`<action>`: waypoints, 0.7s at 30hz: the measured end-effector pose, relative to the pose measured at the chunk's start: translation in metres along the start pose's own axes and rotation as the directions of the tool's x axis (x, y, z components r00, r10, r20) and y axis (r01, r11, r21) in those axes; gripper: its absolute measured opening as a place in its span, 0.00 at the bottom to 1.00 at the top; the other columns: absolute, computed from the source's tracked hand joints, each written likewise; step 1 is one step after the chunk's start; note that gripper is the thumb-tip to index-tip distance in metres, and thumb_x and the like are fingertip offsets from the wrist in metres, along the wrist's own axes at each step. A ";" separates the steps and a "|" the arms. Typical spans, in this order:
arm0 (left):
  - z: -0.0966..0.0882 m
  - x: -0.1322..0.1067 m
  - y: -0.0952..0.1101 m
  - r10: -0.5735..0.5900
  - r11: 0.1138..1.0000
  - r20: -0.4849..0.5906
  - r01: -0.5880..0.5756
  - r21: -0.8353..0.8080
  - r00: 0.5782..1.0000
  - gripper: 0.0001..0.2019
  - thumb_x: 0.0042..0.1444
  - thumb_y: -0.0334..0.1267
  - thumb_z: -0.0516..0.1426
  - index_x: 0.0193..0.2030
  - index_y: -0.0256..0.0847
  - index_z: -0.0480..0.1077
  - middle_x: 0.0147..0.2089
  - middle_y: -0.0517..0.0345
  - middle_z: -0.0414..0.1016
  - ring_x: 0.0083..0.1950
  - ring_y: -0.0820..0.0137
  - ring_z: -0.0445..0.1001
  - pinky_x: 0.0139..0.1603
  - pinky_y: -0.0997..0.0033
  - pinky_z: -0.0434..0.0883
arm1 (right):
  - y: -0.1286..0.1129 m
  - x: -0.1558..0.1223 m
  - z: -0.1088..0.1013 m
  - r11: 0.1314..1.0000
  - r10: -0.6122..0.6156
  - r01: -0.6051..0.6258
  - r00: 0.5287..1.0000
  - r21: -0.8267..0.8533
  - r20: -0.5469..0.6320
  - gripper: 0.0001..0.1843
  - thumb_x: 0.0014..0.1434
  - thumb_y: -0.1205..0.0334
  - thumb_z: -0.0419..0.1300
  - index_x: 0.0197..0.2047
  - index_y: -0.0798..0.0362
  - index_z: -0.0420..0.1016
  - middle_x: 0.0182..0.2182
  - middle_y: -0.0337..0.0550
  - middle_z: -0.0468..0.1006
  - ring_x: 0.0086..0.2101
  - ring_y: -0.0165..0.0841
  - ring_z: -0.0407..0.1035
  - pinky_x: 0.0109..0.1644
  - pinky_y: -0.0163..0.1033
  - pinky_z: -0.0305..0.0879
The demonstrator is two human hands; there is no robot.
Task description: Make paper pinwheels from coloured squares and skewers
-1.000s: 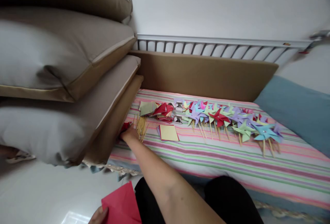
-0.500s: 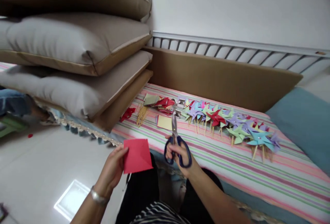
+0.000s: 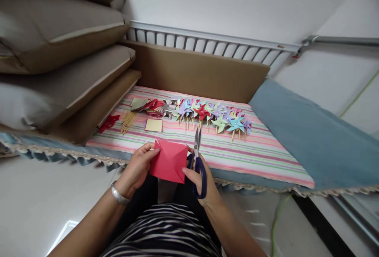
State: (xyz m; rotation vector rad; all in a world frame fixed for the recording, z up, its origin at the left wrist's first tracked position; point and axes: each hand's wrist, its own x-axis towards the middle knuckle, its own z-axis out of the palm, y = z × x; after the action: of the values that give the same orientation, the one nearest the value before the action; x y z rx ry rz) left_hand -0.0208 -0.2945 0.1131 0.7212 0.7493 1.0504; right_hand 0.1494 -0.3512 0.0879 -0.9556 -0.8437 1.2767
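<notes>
A square of red paper (image 3: 169, 161) is held between both hands above my lap. My left hand (image 3: 136, 167) pinches its left edge with thumb and fingers. My right hand (image 3: 199, 177) has its fingers through the dark blue handles of a pair of scissors (image 3: 197, 158), blades pointing up and closed, while its thumb touches the paper's right edge. On the striped cloth (image 3: 251, 158) beyond lie a row of coloured paper pinwheels (image 3: 211, 112) on sticks, a yellow paper square (image 3: 153, 125), a bundle of wooden sticks (image 3: 128, 119) and a stack of folded papers (image 3: 149, 105).
Stacked beige cushions (image 3: 59, 51) fill the left side. A brown board (image 3: 198, 71) and a white slatted rail (image 3: 213, 45) stand behind the cloth. A blue cushion (image 3: 308, 130) lies at the right. A red scrap (image 3: 109, 122) sits by the cushions. White floor lies below.
A second ago my right hand reached far to the cushions; it then came back holding the scissors. Both hands have now drawn together, and the right thumb touches the red paper.
</notes>
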 end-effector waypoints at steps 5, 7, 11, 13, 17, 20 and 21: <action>0.004 -0.020 -0.012 -0.036 0.998 0.064 0.040 -0.056 0.997 0.10 0.48 0.36 0.61 0.38 0.37 0.72 0.38 0.54 0.76 0.33 0.70 0.74 0.33 0.72 0.71 | -0.005 -0.004 0.006 0.991 -0.113 0.111 0.993 -0.068 -0.021 0.34 0.48 0.65 0.63 0.57 0.46 0.57 0.33 0.37 0.72 0.32 0.32 0.69 0.40 0.39 0.65; 0.003 -0.027 -0.017 -0.054 0.995 0.085 0.061 -0.083 0.995 0.10 0.48 0.36 0.60 0.38 0.38 0.72 0.38 0.54 0.76 0.33 0.70 0.74 0.32 0.71 0.72 | -0.007 -0.006 0.011 0.984 -0.161 0.158 0.987 -0.082 -0.028 0.34 0.50 0.64 0.63 0.58 0.46 0.55 0.33 0.37 0.72 0.33 0.31 0.69 0.40 0.39 0.65; 0.001 -0.037 -0.020 -0.065 0.989 0.071 0.074 -0.125 0.995 0.06 0.49 0.34 0.60 0.35 0.37 0.73 0.35 0.55 0.77 0.33 0.70 0.75 0.32 0.71 0.73 | -0.006 -0.012 0.016 0.978 -0.196 0.193 0.980 -0.081 -0.028 0.34 0.50 0.64 0.62 0.58 0.46 0.55 0.33 0.38 0.72 0.33 0.31 0.69 0.40 0.39 0.66; 0.000 -0.039 -0.018 -0.066 0.989 0.057 0.073 -0.128 0.996 0.07 0.50 0.35 0.60 0.35 0.36 0.73 0.34 0.54 0.77 0.33 0.70 0.74 0.31 0.71 0.73 | -0.005 -0.014 0.016 0.980 -0.187 0.185 0.982 -0.065 -0.015 0.34 0.50 0.63 0.62 0.58 0.46 0.55 0.34 0.38 0.72 0.33 0.32 0.69 0.40 0.39 0.66; 0.004 -0.040 -0.015 -0.041 0.996 0.048 0.045 -0.081 0.998 0.10 0.47 0.37 0.61 0.35 0.34 0.73 0.33 0.52 0.76 0.29 0.71 0.73 0.28 0.73 0.73 | -0.003 -0.018 0.018 0.981 -0.189 0.189 0.982 -0.052 -0.004 0.34 0.51 0.64 0.62 0.59 0.45 0.54 0.32 0.36 0.70 0.31 0.31 0.68 0.40 0.39 0.66; 0.008 -0.039 -0.017 -0.020 0.999 0.001 0.020 -0.029 1.000 0.11 0.45 0.36 0.63 0.34 0.32 0.73 0.30 0.53 0.76 0.26 0.72 0.72 0.25 0.75 0.71 | -0.006 -0.018 0.019 0.970 -0.205 0.200 0.979 -0.136 -0.022 0.33 0.51 0.64 0.61 0.59 0.45 0.55 0.31 0.35 0.69 0.30 0.29 0.67 0.37 0.37 0.66; 0.009 -0.038 -0.018 -0.011 1.000 -0.013 0.011 -0.016 1.000 0.11 0.44 0.36 0.63 0.34 0.32 0.73 0.30 0.53 0.76 0.26 0.72 0.72 0.24 0.75 0.71 | -0.007 -0.018 0.018 0.965 -0.202 0.196 0.979 -0.177 -0.018 0.32 0.51 0.64 0.61 0.59 0.45 0.55 0.30 0.35 0.69 0.29 0.29 0.66 0.37 0.36 0.66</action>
State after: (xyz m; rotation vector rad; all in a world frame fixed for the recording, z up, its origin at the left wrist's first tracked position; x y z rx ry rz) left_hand -0.0171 -0.3375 0.1109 0.6957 0.7547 1.0511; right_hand 0.1335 -0.3677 0.1018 -1.0016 -1.0100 1.0232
